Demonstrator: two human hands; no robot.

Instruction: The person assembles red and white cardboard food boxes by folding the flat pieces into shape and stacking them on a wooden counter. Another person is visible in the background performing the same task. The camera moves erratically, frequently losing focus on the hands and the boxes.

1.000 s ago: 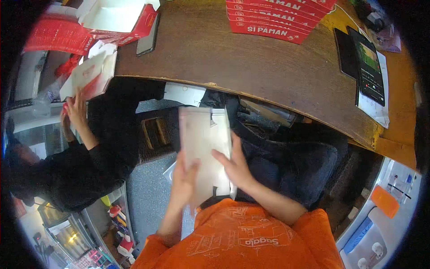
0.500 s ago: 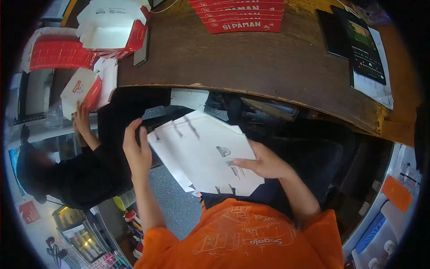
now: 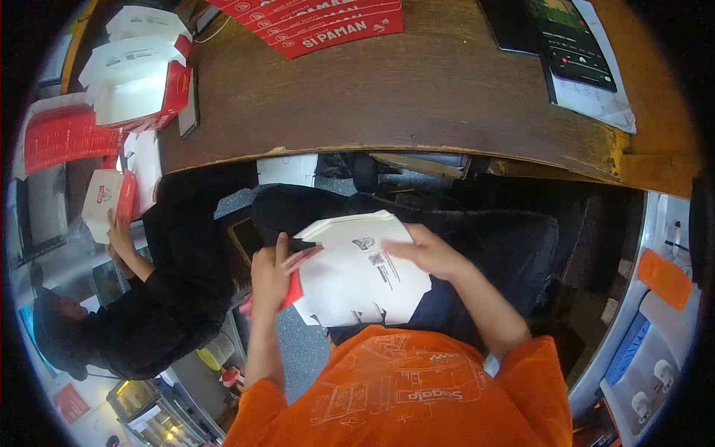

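A flat white food-box blank (image 3: 357, 283) with cut slits and small dark print lies over my lap, below the table edge. My right hand (image 3: 436, 253) grips its right side, thumb across the white face and the other fingers underneath. At the opposite side, my left hand (image 3: 272, 276) is closed on the edge, where a folded-up flap shows its red outer side (image 3: 293, 289). Part of the left fingers is hidden behind that flap, and the hand is slightly blurred.
A wooden table (image 3: 298, 112) spans the front, bearing stacked red cartons (image 3: 342, 33), a phone (image 3: 573, 45) on papers, and an open red-and-white box (image 3: 134, 97). At left, a person in black (image 3: 171, 313) holds a partly folded box (image 3: 108, 205).
My left hand has come from beside the blank onto its left edge, and that flap is now bent up, showing red. The blank sits lower; my view has shifted.
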